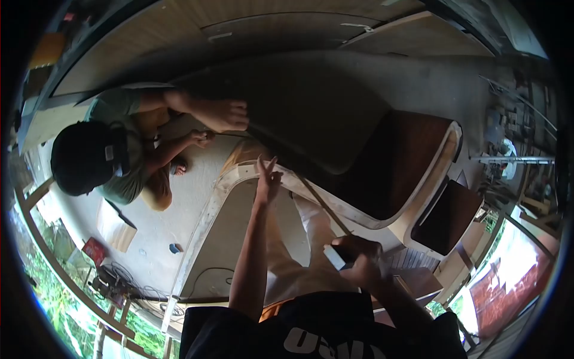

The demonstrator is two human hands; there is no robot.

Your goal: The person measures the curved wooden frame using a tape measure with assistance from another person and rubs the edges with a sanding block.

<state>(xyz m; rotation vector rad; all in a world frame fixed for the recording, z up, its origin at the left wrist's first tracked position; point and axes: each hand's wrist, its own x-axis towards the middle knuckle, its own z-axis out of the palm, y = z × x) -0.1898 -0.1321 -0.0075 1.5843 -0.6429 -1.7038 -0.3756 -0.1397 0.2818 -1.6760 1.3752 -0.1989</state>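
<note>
A long yellowish tape (323, 206) runs along the pale edge of a large curved wooden panel (287, 178). At its near end my right hand (362, 258) is closed around a tape measure (335, 258), whose pale flat side faces left. My left hand (268, 179) lies over the panel's edge close to the bend, two fingers stretched apart and the others partly curled. Across from me at the left, a crouching person (119, 152) in a dark cap has one hand (203, 138) at the tape's far end and the other hand (230, 115) raised over the panel.
Dark brown curved pieces (445, 215) stand at the right. On the floor at the left lie a power tool with cables (113, 281), a red box (94, 251) and a small blue object (175, 248). Wooden boards (269, 30) line the far side, and shelving (520, 158) stands right.
</note>
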